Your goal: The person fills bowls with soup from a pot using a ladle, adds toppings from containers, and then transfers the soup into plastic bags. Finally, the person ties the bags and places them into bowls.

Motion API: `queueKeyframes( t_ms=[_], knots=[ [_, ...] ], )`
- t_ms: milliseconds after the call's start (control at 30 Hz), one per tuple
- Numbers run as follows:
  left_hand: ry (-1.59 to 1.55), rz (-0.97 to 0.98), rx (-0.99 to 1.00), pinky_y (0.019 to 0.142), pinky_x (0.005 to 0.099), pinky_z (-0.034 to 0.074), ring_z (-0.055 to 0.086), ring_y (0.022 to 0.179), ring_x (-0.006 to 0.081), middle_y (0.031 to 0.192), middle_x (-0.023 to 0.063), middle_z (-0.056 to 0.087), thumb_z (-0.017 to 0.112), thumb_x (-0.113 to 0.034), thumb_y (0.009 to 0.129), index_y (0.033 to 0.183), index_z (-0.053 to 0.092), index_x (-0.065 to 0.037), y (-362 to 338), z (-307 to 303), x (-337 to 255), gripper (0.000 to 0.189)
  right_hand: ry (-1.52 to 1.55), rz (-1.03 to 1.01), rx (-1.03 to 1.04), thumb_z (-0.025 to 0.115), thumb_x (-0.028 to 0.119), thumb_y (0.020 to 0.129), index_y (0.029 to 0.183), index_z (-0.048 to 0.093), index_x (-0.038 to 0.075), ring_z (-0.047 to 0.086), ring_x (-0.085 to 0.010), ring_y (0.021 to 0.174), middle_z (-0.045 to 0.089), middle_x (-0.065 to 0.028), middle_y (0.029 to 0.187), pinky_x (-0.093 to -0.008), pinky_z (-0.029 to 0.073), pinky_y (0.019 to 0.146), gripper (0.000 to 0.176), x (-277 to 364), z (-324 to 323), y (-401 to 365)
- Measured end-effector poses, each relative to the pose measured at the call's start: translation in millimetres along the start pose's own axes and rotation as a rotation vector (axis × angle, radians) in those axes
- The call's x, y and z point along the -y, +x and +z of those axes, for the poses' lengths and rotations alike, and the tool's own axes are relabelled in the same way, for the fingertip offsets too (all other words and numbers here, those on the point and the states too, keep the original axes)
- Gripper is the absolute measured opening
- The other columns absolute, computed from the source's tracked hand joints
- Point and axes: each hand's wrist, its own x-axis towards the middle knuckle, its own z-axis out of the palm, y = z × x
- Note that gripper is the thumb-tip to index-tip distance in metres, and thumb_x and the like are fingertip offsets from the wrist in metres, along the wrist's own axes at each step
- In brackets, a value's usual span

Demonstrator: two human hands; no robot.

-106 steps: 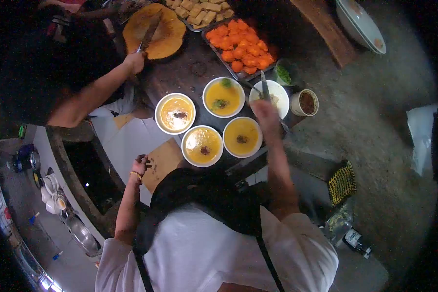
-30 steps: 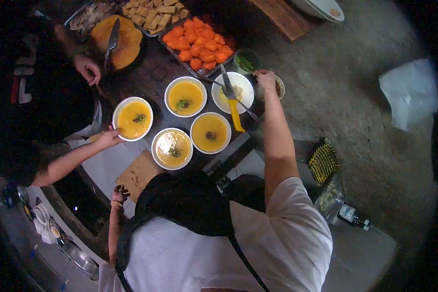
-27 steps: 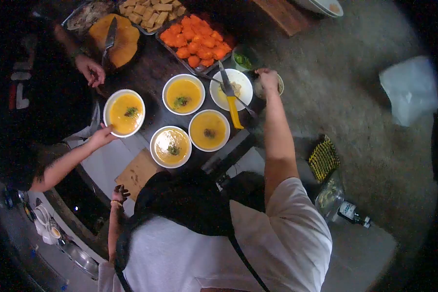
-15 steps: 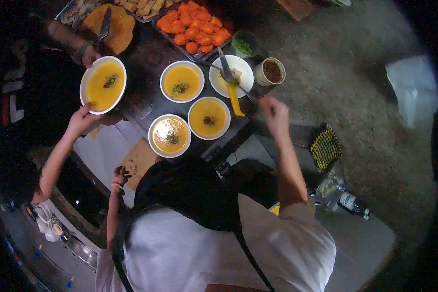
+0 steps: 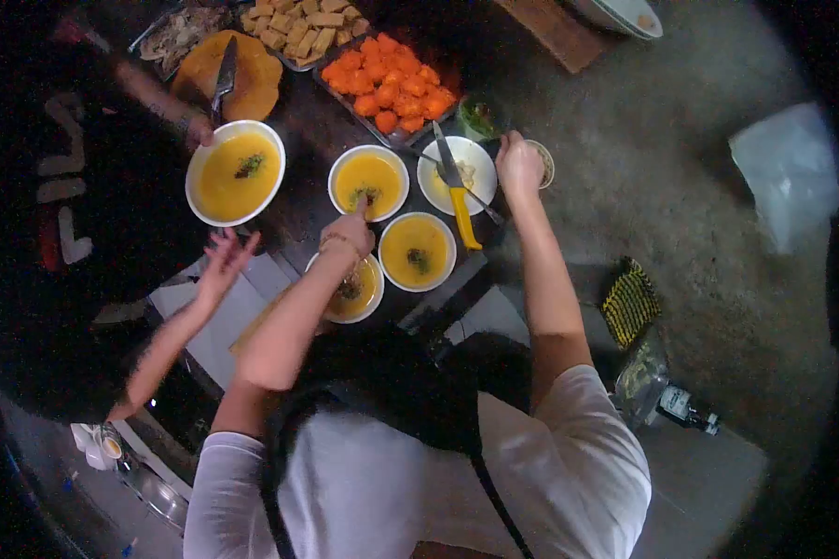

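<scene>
My left hand [image 5: 350,231] reaches over the lower-left soup bowl [image 5: 371,296], its fingertips at the dark garnish in the upper bowl [image 5: 354,172]. Its fingers are drawn together around something too small to make out. A third bowl of yellow soup [image 5: 418,252] sits just to the right. My right hand [image 5: 520,166] is beside a paper cup [image 5: 547,166], partly covering it, near the cup of chopped greens [image 5: 478,119]. Its fingers are closed; what they hold is hidden. A yellow-handled knife [image 5: 461,210] rests across a white bowl [image 5: 433,191].
At the left a co-worker's hand [image 5: 199,130] holds a soup bowl [image 5: 236,175]; another open hand [image 5: 226,261] is below it. Behind are a tray of orange pieces [image 5: 389,84], a tray of tan blocks [image 5: 298,28] and a board [image 5: 256,79] with a knife [image 5: 226,74].
My left hand has come up from the lower left to the upper soup bowl. My right hand has moved up to the paper cup. The co-worker's lower hand has let go of the bowl.
</scene>
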Motion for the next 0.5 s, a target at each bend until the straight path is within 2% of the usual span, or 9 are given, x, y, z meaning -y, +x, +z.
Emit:
queueKeyframes(
  t_ms=[67, 100, 233, 300, 367, 433, 467, 500],
  knots=[
    [-0.011, -0.071, 0.035, 0.079, 0.0398, 0.045, 0.057, 0.093, 0.0306, 0.102, 0.0199, 0.058, 0.052, -0.022, 0.076, 0.135, 0.020, -0.012, 19, 1, -4, 0.068, -0.070, 0.077, 0.113, 0.043, 0.016, 0.080, 0.081, 0.060, 0.004, 0.060, -0.0362, 0.073, 0.060, -0.0224, 0.076, -0.0446, 0.049, 0.062, 0.020, -1, 20, 22],
    [-0.010, -0.068, 0.026, 0.079, 0.0398, 0.045, 0.057, 0.093, 0.0306, 0.102, 0.0199, 0.058, 0.052, -0.022, 0.076, 0.135, 0.020, -0.012, 18, 0, -6, 0.068, -0.069, 0.075, 0.105, 0.043, 0.016, 0.080, 0.081, 0.060, 0.004, 0.060, -0.0362, 0.073, 0.060, -0.0224, 0.076, -0.0446, 0.049, 0.062, 0.020, -2, 29, 28],
    [-0.021, 0.023, 0.103, 0.077, 0.0405, 0.046, 0.058, 0.087, 0.0322, 0.098, 0.0189, 0.059, 0.053, -0.021, 0.076, 0.134, 0.023, -0.012, -48, -11, -26, 0.065, -0.044, 0.184, 0.230, 0.041, 0.013, 0.080, 0.086, 0.061, 0.001, 0.060, -0.0352, 0.081, 0.061, -0.0207, 0.086, -0.0425, 0.049, 0.070, 0.025, -13, 57, 42],
    [-0.243, 0.261, 0.008, 0.071, 0.0403, 0.046, 0.059, 0.080, 0.0325, 0.089, 0.0188, 0.060, 0.054, -0.023, 0.076, 0.131, 0.028, -0.011, -80, 13, -9, 0.062, -0.006, 0.156, 0.278, 0.040, 0.013, 0.081, 0.086, 0.061, 0.001, 0.059, -0.0345, 0.086, 0.061, -0.0212, 0.090, -0.0433, 0.048, 0.074, 0.025, -17, 66, 39],
    [-0.491, 0.492, -0.036, 0.065, 0.0380, 0.046, 0.059, 0.072, 0.0278, 0.077, 0.0176, 0.059, 0.055, -0.022, 0.078, 0.130, 0.032, -0.010, -110, 43, 17, 0.058, 0.028, 0.170, 0.266, 0.043, 0.014, 0.079, 0.087, 0.062, 0.004, 0.058, -0.0319, 0.087, 0.061, -0.0196, 0.090, -0.0435, 0.046, 0.074, 0.023, -13, 72, 34],
    [-0.446, 0.349, 0.296, 0.065, 0.0365, 0.046, 0.059, 0.070, 0.0237, 0.074, 0.0141, 0.058, 0.056, -0.021, 0.080, 0.130, 0.032, -0.010, -156, 8, 20, 0.057, -0.221, -0.117, -0.192, 0.052, 0.018, 0.075, 0.083, 0.062, 0.007, 0.056, -0.0329, 0.082, 0.057, -0.0182, 0.083, -0.0417, 0.046, 0.070, 0.017, 4, 62, 23],
    [-0.431, 0.350, 0.298, 0.065, 0.0365, 0.046, 0.059, 0.070, 0.0237, 0.074, 0.0141, 0.058, 0.056, -0.021, 0.080, 0.130, 0.032, -0.010, -168, 9, 29, 0.057, -0.142, -0.228, -0.155, 0.053, 0.019, 0.075, 0.080, 0.063, 0.009, 0.054, -0.0318, 0.083, 0.055, -0.0158, 0.084, -0.0402, 0.045, 0.069, 0.016, 22, 52, 12],
    [-0.428, 0.388, 0.304, 0.070, 0.0345, 0.045, 0.058, 0.077, 0.0214, 0.080, 0.0131, 0.057, 0.056, -0.020, 0.081, 0.130, 0.033, -0.011, -179, 9, 39, 0.055, -0.067, -0.335, -0.119, 0.054, 0.020, 0.074, 0.077, 0.065, 0.011, 0.052, -0.0306, 0.083, 0.052, -0.0135, 0.084, -0.0387, 0.045, 0.068, 0.015, 43, 45, -1]
  ],
)
